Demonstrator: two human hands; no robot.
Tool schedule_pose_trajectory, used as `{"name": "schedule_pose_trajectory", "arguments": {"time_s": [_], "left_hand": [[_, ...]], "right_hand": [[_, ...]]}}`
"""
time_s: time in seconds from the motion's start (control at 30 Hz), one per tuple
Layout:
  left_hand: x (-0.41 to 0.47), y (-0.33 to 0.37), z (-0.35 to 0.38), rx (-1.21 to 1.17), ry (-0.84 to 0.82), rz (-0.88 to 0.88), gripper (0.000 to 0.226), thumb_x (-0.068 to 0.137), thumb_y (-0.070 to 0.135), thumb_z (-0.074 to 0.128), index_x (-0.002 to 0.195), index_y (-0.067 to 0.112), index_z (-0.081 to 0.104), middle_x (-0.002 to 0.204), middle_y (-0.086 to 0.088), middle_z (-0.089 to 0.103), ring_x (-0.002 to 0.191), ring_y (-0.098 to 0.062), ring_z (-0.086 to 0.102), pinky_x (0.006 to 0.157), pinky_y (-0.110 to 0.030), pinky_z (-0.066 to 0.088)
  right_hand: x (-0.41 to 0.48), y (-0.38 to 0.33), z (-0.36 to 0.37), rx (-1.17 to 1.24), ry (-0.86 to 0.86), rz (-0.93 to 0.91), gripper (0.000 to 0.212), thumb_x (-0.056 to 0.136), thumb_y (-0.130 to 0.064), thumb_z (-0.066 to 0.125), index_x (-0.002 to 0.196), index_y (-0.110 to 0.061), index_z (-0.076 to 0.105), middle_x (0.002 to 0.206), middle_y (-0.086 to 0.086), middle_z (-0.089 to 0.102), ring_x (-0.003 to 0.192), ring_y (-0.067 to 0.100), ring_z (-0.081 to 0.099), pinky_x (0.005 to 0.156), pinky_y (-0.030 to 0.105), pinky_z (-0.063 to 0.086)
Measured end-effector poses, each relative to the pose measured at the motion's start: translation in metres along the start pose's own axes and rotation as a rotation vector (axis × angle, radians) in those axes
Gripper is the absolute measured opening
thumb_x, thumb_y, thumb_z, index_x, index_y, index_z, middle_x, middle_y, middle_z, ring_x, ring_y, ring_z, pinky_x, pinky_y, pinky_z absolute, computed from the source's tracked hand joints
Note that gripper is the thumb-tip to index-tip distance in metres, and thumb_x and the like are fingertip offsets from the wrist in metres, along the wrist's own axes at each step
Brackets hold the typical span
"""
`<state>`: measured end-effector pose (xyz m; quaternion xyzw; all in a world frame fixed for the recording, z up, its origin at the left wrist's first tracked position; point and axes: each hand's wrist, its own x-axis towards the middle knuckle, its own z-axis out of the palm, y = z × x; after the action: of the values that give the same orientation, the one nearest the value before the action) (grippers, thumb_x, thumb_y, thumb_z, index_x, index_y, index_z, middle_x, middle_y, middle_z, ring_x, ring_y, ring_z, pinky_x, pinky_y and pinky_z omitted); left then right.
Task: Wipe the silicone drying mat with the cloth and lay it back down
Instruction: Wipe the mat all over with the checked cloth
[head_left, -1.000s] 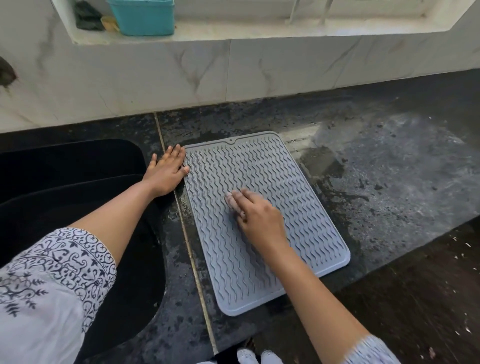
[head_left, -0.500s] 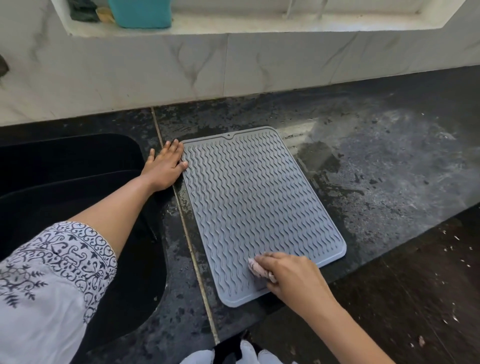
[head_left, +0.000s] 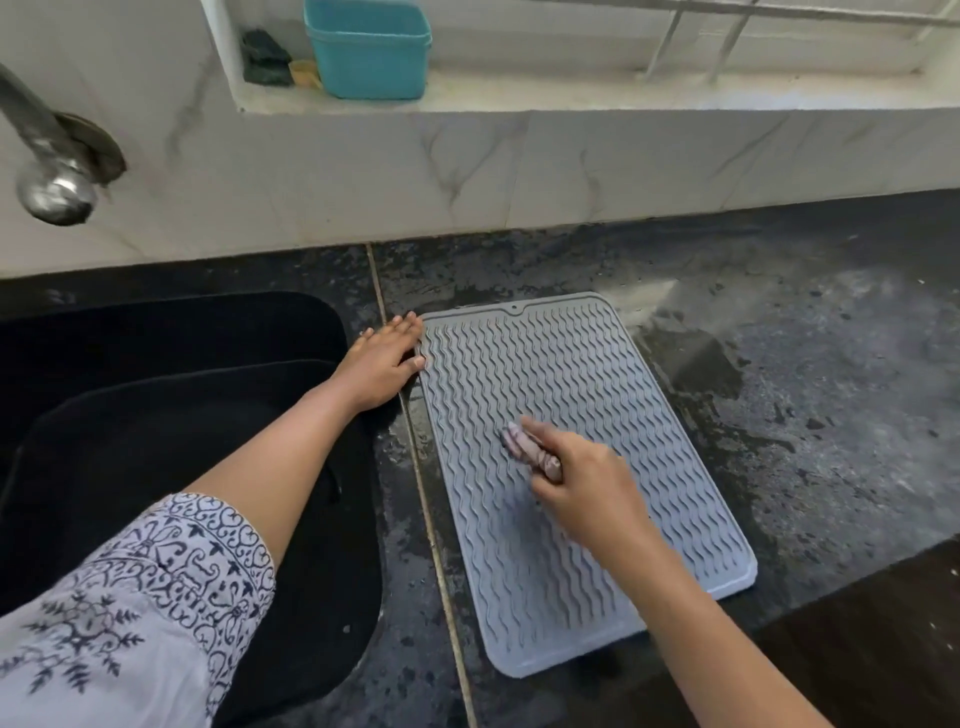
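Observation:
The grey silicone drying mat (head_left: 571, 395), ribbed with wavy lines, lies flat on the dark stone counter (head_left: 805, 389) right of the sink. My right hand (head_left: 587, 488) rests on the mat's middle, closed around a small bunched pinkish cloth (head_left: 530, 449) whose end sticks out toward the far left and presses on the ribs. My left hand (head_left: 379, 364) lies flat, fingers together, on the counter at the mat's far left corner, with its fingertips and thumb touching the mat's edge.
A black sink (head_left: 171, 441) fills the left, with a metal tap (head_left: 52, 171) above it. A white marble wall runs behind. On the window ledge stand a teal tub (head_left: 369, 49) and a dark scrubber (head_left: 265, 60). The counter right of the mat is wet and streaked.
My right hand with the cloth swept from the mat's middle down to its near edge, then back up to the middle. My left hand stayed at the far left corner. The view tilted upward.

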<state>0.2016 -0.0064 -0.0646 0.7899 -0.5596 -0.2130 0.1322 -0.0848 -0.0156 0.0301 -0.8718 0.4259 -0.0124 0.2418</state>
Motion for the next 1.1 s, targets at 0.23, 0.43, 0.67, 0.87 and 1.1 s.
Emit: {"name": "schedule_pose_trajectory", "arguments": {"time_s": [0.23,0.43,0.67,0.87,1.1], "left_hand": [[0.005,-0.012,0.003,0.018,0.008,0.053,0.059,0.101,0.03,0.036,0.152,0.018,0.008,0.159,0.003,0.003,0.146,-0.01,0.001,0.116,-0.032,0.0],[0.006,-0.017,0.004,-0.068,0.045,0.073,0.053,0.102,0.022,0.032,0.151,0.019,0.014,0.159,0.006,0.007,0.146,-0.008,0.002,0.115,-0.029,-0.001],[0.008,-0.018,0.003,-0.139,0.053,0.068,0.051,0.101,0.016,0.033,0.15,0.019,0.019,0.158,0.006,0.011,0.145,-0.008,0.005,0.115,-0.029,0.0],[0.009,-0.017,0.004,-0.207,0.057,0.02,0.052,0.099,0.008,0.034,0.149,0.017,0.023,0.158,0.007,0.014,0.145,-0.006,0.005,0.114,-0.026,-0.003],[0.007,-0.015,0.001,-0.193,0.059,0.032,0.052,0.099,0.009,0.032,0.149,0.021,0.023,0.158,0.007,0.014,0.145,-0.006,0.005,0.114,-0.028,-0.002]], "right_hand": [[0.175,-0.052,0.064,-0.286,0.128,-0.231,0.043,0.097,-0.025,0.041,0.14,-0.026,0.041,0.144,0.005,0.046,0.127,0.03,0.044,0.095,0.038,0.042],[0.147,-0.049,0.057,-0.439,0.059,-0.393,0.035,0.096,-0.023,0.043,0.128,-0.017,0.054,0.125,0.006,0.061,0.109,0.029,0.058,0.086,0.038,0.05],[0.142,-0.047,0.033,-0.36,-0.076,-0.353,0.034,0.091,-0.027,0.057,0.124,-0.034,0.058,0.109,-0.003,0.069,0.096,0.019,0.065,0.081,0.036,0.054],[0.173,-0.063,0.074,-0.329,0.101,-0.273,0.043,0.094,-0.02,0.043,0.137,-0.013,0.046,0.134,0.007,0.055,0.122,0.029,0.048,0.097,0.038,0.041],[0.106,-0.049,0.058,-0.32,-0.007,-0.357,0.028,0.089,-0.015,0.051,0.115,-0.015,0.064,0.12,0.002,0.065,0.109,0.024,0.058,0.09,0.037,0.047]]}}
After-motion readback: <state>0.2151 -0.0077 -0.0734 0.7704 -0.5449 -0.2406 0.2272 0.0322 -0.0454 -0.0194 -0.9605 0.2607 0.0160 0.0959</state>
